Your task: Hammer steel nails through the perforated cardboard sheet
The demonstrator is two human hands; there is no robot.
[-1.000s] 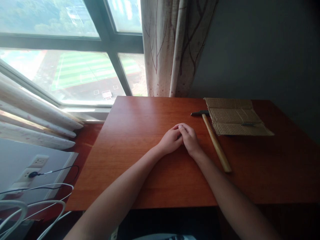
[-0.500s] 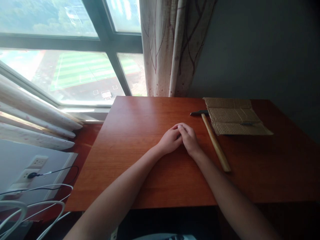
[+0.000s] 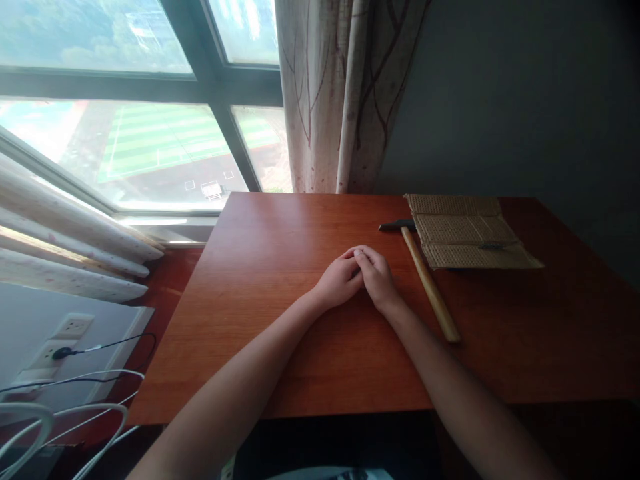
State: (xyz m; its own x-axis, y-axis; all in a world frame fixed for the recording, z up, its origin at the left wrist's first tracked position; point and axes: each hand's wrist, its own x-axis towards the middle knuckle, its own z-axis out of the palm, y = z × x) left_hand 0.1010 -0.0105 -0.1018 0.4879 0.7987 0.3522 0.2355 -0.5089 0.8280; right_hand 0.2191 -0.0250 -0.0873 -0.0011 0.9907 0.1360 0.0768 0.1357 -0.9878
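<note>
My left hand (image 3: 340, 280) and my right hand (image 3: 376, 275) rest clasped together over the brown wooden table (image 3: 260, 267). Their fingers are closed against each other, and no object shows in either. Just right of my right hand lies a hammer (image 3: 430, 287), its pale wooden handle pointing toward me and its dark head at the far end. Beyond the hammer is a folded piece of corrugated cardboard (image 3: 465, 230), which partly covers the hammer's head. On the cardboard sits a small cluster of dark metal pieces (image 3: 491, 247), perhaps nails, too small to count.
A window (image 3: 165, 143) fills the far left, with a patterned curtain (image 3: 320, 100) beside it. Wall sockets (image 3: 57, 350) with a black plug and loose white cables (image 3: 95, 410) are left of the table. A dark wall (image 3: 505, 100) stands behind the table's right side.
The view has shifted very slightly. My clasped hands, the hammer and the cardboard have stayed in place.
</note>
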